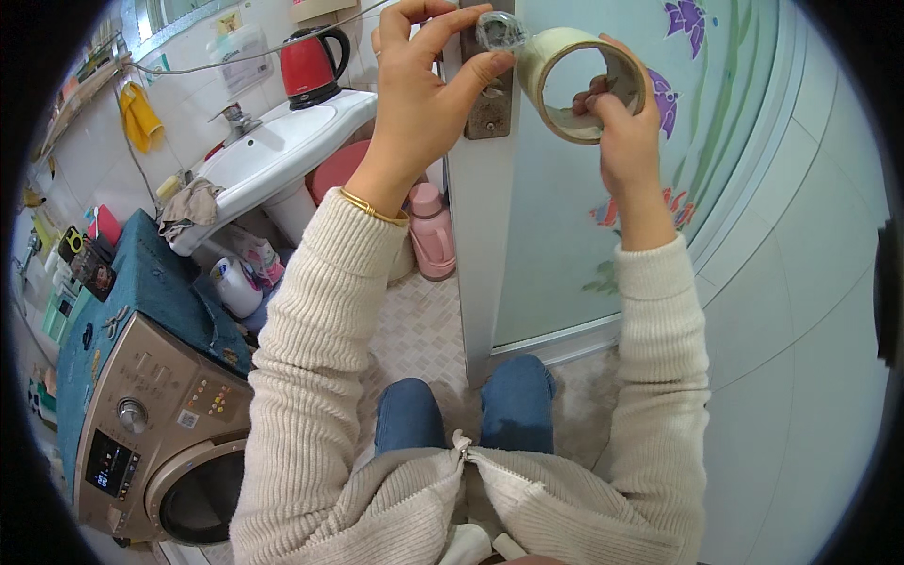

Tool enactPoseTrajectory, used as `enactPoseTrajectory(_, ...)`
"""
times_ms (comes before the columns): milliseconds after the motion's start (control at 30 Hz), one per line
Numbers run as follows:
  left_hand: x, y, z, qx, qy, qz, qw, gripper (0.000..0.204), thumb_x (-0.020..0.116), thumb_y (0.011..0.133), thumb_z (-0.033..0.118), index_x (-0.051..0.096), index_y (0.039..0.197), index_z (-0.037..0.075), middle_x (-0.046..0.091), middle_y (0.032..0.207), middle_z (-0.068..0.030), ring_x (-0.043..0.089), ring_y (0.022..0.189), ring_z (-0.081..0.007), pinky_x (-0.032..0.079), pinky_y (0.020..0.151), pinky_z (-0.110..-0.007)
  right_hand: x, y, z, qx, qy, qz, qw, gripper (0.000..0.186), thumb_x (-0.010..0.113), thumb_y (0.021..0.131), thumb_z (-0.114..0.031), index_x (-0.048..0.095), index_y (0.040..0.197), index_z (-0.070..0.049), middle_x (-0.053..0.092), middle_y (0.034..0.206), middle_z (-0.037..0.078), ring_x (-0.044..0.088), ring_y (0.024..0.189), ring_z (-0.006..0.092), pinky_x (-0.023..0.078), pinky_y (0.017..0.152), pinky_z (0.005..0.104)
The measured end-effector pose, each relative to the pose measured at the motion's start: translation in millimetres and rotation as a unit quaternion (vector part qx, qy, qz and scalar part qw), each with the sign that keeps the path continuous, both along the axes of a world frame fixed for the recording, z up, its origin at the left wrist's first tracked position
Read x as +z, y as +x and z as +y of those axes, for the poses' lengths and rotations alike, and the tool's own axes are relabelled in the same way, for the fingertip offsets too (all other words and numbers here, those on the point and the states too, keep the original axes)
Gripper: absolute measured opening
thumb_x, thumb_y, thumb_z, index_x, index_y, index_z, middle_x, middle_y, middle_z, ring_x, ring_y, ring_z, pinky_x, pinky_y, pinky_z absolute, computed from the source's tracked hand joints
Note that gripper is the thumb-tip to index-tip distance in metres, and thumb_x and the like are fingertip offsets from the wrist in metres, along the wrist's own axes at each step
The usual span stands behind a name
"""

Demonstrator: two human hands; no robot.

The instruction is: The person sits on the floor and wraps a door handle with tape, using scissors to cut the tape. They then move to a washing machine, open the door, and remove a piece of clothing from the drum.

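Observation:
My left hand (428, 89) is raised at the top centre, thumb and fingertips pinched at a round knob wrapped in crinkled clear film (499, 30) on the metal lock plate (488, 113) of a frosted glass door (556, 254). Just right of it, my right hand (621, 141) grips a wide roll of pale tape (556, 56), with fingers curled inside the ring. The roll is held close beside the knob, almost touching the film. Part of the lock plate is hidden behind my left hand.
A white sink (254, 160) with a red kettle (311, 71) stands left, above a pink thermos (433, 240) and basins. A washing machine (160, 424) under a teal cover fills the lower left. A tiled wall (791, 330) runs along the right; my knees show below.

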State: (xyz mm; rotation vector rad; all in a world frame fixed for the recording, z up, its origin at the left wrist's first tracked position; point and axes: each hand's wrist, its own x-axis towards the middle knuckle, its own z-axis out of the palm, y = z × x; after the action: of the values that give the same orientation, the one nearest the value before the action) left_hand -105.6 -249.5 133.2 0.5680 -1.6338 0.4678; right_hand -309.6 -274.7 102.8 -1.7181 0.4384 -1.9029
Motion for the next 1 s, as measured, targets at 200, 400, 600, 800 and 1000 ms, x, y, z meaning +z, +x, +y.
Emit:
enactPoseTrajectory(200, -21, 4, 0, -0.312, 0.041, 0.082, 0.946, 0.055, 0.083, 0.073, 0.03, 0.054, 0.112, 0.002, 0.045, 0.117, -0.0157, 0.046, 0.115, -0.0291, 0.038, 0.1, -0.04, -19, 25, 28, 0.043, 0.044, -0.108, 0.992, 0.056, 0.052, 0.077, 0.004, 0.044, 0.131, -0.006, 0.048, 0.092, 0.005, 0.051, 0.079, 0.0138, 0.05, 0.075, 0.0305)
enactPoseTrajectory(400, -28, 7, 13, -0.065, -0.053, -0.087, 0.993, 0.084, 0.09, 0.059, 0.046, 0.049, 0.118, 0.004, 0.044, 0.124, -0.0193, 0.043, 0.119, -0.0349, 0.035, 0.102, -0.045, -18, -1, 55, 0.123, 0.153, -0.081, 0.977, 0.038, 0.052, 0.083, -0.002, 0.046, 0.121, -0.001, 0.053, 0.098, 0.007, 0.059, 0.086, 0.0193, 0.053, 0.082, 0.0405)
enactPoseTrajectory(600, -25, 11, 20, -0.09, -0.067, -0.097, 0.989, 0.091, 0.089, 0.06, 0.044, 0.045, 0.128, 0.003, 0.044, 0.129, -0.02, 0.043, 0.121, -0.0352, 0.035, 0.103, -0.045, -2, -8, 79, 0.116, 0.177, -0.032, 0.977, 0.047, 0.051, 0.08, -0.002, 0.044, 0.126, -0.004, 0.05, 0.101, 0.008, 0.059, 0.084, 0.0197, 0.05, 0.075, 0.0338)
enactPoseTrajectory(800, -15, 10, 24, -0.022, -0.057, -0.083, 0.995, 0.059, 0.076, 0.079, 0.02, 0.049, 0.128, 0.002, 0.051, 0.123, -0.0176, 0.046, 0.116, -0.0355, 0.037, 0.101, -0.043, -18, -11, 60, 0.044, 0.12, 0.042, 0.991, 0.062, 0.049, 0.074, 0.001, 0.04, 0.135, -0.007, 0.048, 0.106, 0.011, 0.058, 0.085, 0.0195, 0.049, 0.074, 0.0335)
enactPoseTrajectory(1000, 8, 15, 27, -0.005, -0.009, -0.095, 0.995, 0.047, 0.072, 0.08, 0.011, 0.053, 0.123, 0.002, 0.056, 0.117, -0.0173, 0.049, 0.112, -0.0369, 0.038, 0.099, -0.043, -31, -3, 71, 0.087, 0.151, 0.034, 0.984, 0.068, 0.048, 0.072, 0.002, 0.037, 0.139, -0.009, 0.047, 0.106, 0.01, 0.058, 0.086, 0.0199, 0.049, 0.076, 0.0334)
